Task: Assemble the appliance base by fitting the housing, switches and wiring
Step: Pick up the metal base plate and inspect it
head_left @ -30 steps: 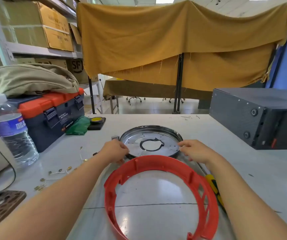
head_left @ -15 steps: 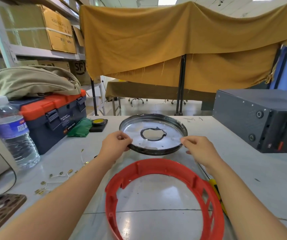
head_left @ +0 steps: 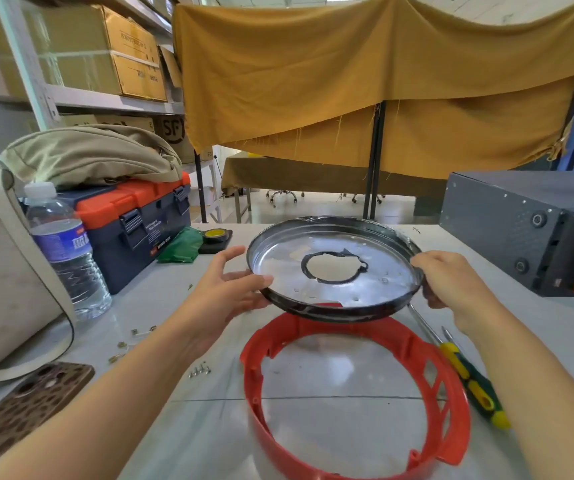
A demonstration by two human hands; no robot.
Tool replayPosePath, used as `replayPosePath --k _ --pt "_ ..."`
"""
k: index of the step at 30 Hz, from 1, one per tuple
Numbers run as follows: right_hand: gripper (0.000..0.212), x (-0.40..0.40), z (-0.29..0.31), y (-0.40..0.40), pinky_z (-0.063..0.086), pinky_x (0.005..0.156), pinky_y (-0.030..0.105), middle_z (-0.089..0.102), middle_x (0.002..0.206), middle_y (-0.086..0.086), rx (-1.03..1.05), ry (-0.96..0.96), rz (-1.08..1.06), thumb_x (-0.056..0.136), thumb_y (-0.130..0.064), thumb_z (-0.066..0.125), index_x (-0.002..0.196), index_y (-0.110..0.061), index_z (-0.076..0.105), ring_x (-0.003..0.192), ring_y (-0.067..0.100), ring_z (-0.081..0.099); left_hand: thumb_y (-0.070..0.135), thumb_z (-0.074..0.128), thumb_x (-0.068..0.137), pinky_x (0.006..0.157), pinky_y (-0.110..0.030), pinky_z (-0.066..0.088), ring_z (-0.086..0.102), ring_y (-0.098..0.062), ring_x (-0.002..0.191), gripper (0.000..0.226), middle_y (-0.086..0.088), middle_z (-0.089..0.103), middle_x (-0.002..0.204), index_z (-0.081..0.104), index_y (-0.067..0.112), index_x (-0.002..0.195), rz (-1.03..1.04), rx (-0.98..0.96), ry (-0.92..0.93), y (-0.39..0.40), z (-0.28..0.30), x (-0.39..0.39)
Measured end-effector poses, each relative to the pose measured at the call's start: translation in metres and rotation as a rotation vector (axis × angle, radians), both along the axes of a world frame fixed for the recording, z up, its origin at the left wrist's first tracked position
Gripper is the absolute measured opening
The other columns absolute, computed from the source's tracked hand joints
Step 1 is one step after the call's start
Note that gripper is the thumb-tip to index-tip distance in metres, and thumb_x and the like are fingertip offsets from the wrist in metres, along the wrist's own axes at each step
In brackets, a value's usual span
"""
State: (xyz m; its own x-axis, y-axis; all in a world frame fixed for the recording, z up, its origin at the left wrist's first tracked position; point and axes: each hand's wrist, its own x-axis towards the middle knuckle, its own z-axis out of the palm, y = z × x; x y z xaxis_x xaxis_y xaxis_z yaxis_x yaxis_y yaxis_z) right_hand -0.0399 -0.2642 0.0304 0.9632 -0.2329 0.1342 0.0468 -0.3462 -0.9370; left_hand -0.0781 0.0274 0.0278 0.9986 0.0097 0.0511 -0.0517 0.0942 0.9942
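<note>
Both hands hold the metal pan (head_left: 334, 268) up off the table (head_left: 181, 407), tilted with its near edge lower, above the far rim of the red ring (head_left: 358, 403). Pan is shiny, shallow, with a round cut-out in its middle. Left hand (head_left: 224, 292) grips the pan's left rim: thumb over the top edge, fingers spread behind and under it. Right hand (head_left: 451, 282) grips the right rim, fingers curled round the edge, thumb on top. Red ring lies flat on the table just in front of the person, open in the middle, slotted wall on its right side.

A screwdriver (head_left: 469, 379) with yellow-green handle lies just right of the ring, its shaft running up under the pan's right edge. Small screws (head_left: 200, 370) sit left of the ring; more small metal bits (head_left: 140, 332) are scattered further left. Water bottle (head_left: 65, 251) stands at left, next to an orange-lidded toolbox (head_left: 133, 216) with a tan bag (head_left: 88, 155) on top. Patterned phone (head_left: 25, 407) at near left. Grey box (head_left: 535, 226) at far right.
</note>
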Motion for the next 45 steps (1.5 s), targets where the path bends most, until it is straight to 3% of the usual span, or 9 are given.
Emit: replayPosePath --k 5,10,14,20,27,32,36,40,45 --pt "0.03 -0.018 0.003 -0.008 0.023 0.042 0.022 0.037 0.033 -0.005 -0.067 0.001 -0.04 0.084 -0.008 0.044 0.055 -0.012 0.04 0.035 0.014 0.029 0.027 0.072 0.077 0.074 -0.03 0.058 0.07 -0.029 0.091 0.06 -0.01 0.071 0.107 0.04 0.028 0.127 -0.08 -0.025 0.033 0.017 -0.008 -0.014" --pt "0.031 -0.025 -0.002 -0.012 0.02 0.043 0.022 0.03 0.037 -0.005 0.042 -0.024 -0.017 0.08 -0.002 0.042 0.052 -0.013 0.034 0.033 0.011 0.023 0.04 0.066 0.082 0.066 -0.018 0.053 0.066 -0.005 0.074 0.023 0.008 0.07 0.089 0.068 0.024 0.099 -0.057 0.821 0.144 0.019 -0.026 -0.022" --pt "0.032 -0.026 -0.01 -0.011 0.019 0.041 0.022 0.029 0.04 -0.002 0.041 -0.023 0.01 0.082 -0.003 0.043 0.052 -0.012 0.037 0.036 0.012 0.023 0.035 0.068 0.08 0.053 -0.015 0.049 0.061 -0.008 0.056 0.022 -0.002 0.073 0.076 0.071 0.013 0.084 -0.096 0.952 0.197 0.009 -0.032 -0.018" --pt "0.031 -0.028 -0.013 -0.015 0.02 0.04 0.021 0.029 0.045 0.001 0.042 -0.043 0.026 0.086 -0.003 0.044 0.056 -0.009 0.04 0.039 0.014 0.024 0.016 0.048 0.093 0.069 -0.044 0.058 0.07 -0.037 0.066 0.017 -0.015 0.074 0.08 0.053 0.001 0.1 -0.032 0.424 0.189 0.003 -0.029 -0.009" --pt "0.024 -0.033 -0.016 -0.002 0.03 0.039 0.026 0.04 0.058 0.012 0.012 -0.097 0.052 0.09 -0.006 0.044 0.066 0.0 0.047 0.044 0.016 0.036 0.019 0.042 0.097 0.055 -0.035 0.055 0.066 -0.029 0.06 0.028 -0.013 0.071 0.077 0.047 -0.002 0.113 0.129 0.158 0.054 0.0 -0.036 0.0" --pt "0.024 -0.035 -0.023 0.008 0.044 0.056 0.034 0.06 0.072 0.026 -0.047 -0.155 0.101 0.093 -0.01 0.046 0.08 -0.002 0.064 0.062 0.026 0.054 0.028 0.046 0.096 0.092 -0.054 0.049 0.061 -0.038 0.104 0.026 -0.02 0.065 0.111 0.055 0.012 0.114 0.177 0.13 -0.033 -0.002 -0.043 -0.004" --pt "0.028 -0.036 -0.027 0.008 0.051 0.079 0.043 0.072 0.081 0.005 -0.086 -0.19 0.134 0.096 -0.014 0.045 0.087 -0.024 0.07 0.081 0.027 0.066 0.033 0.06 0.082 0.074 -0.034 0.057 0.067 -0.02 0.094 0.038 -0.007 0.068 0.107 0.057 0.013 0.115 0.122 0.003 -0.034 -0.002 -0.044 -0.007" --pt "0.033 -0.036 -0.028 0.008 0.052 0.073 0.033 0.073 0.084 -0.005 -0.095 -0.219 0.151 0.098 -0.015 0.045 0.09 -0.034 0.071 0.081 0.015 0.068 0.025 0.04 0.095 0.052 -0.02 0.054 0.069 -0.011 0.066 0.032 -0.002 0.072 0.079 0.07 0.017 0.089 0.023 -0.151 0.013 -0.004 -0.046 -0.006" --pt "0.035 -0.035 -0.028 0.006 0.052 0.068 0.02 0.073 0.086 -0.012 -0.126 -0.261 0.172 0.098 -0.018 0.044 0.094 -0.043 0.069 0.076 0.004 0.067 0.03 0.038 0.093 0.064 -0.026 0.056 0.067 -0.013 0.071 0.043 -0.001 0.07 0.079 0.072 0.026 0.067 0.066 -0.195 -0.014 -0.002 -0.046 -0.003"
